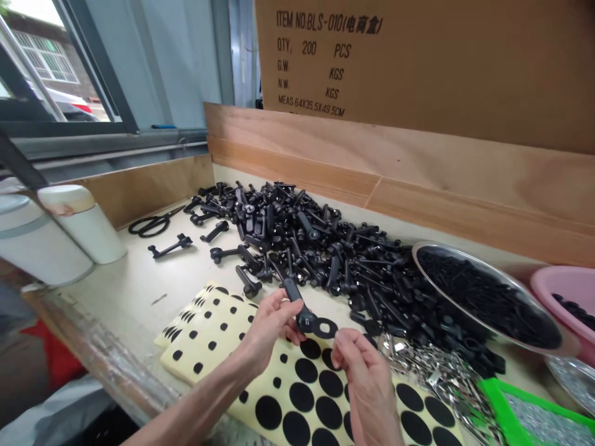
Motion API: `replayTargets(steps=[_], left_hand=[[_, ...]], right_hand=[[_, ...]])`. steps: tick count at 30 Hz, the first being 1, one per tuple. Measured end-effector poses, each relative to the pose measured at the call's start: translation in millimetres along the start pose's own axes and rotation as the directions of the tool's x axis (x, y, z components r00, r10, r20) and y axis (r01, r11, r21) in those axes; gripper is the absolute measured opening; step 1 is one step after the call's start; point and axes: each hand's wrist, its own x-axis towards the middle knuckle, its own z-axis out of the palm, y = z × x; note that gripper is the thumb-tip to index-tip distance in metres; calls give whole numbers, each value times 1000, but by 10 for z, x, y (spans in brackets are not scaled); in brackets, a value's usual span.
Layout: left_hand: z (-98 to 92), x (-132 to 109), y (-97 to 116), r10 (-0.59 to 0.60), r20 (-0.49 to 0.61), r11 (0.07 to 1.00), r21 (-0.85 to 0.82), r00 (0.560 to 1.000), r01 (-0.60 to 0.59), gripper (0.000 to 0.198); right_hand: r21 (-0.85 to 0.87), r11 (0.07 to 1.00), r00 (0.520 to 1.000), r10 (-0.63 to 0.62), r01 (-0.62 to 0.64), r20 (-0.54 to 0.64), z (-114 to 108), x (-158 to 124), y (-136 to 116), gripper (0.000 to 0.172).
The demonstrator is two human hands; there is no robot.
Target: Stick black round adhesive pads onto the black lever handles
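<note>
My left hand [267,325] grips a black plastic arm [294,294], tilted, with its wide round end toward my right hand. Between the fingertips of my right hand [365,365] is the edge of a black ring-shaped sticker [318,327] with a hole in its middle. The sticker lies up against the arm's round end; I cannot tell whether it is stuck on. Under both hands lie pale yellow sticker sheets [204,344] with large and small black dots. A large heap of similar black arms [279,217] spreads behind the hands.
Scissors [155,224] and two white containers [88,226] stand at the left. On the right are a metal bowl [421,248] of black parts, a pink basin [553,279], loose metal pieces [446,371] and a green tray [499,402]. A wooden board [325,155] edges the back.
</note>
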Motion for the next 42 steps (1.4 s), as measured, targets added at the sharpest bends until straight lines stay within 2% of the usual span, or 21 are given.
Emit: replayTargets(steps=[2,5,13,28,42], left_hand=[[17,-1,-13,2,8,1000,21,1000,-2,21],[51,-2,-23,9,13,999,46,1000,-10,21],[85,-28,-20,-2,12,997,75,1000,1,19],[92,-36,3,-14,3,996,86,1000,13,21],[102,-51,-6,-17,6,997,79,1000,16,24]], right_hand=[[35,996,996,78,-79,36,27,-12,32,35],[45,992,993,114,-116,35,46,-22,90,32],[-50,992,993,116,-115,18,69,-4,116,33],[-56,984,986,168,-169,-19,84,-3,124,34],[-76,984,987,158,-160,-31,78,4,148,32]])
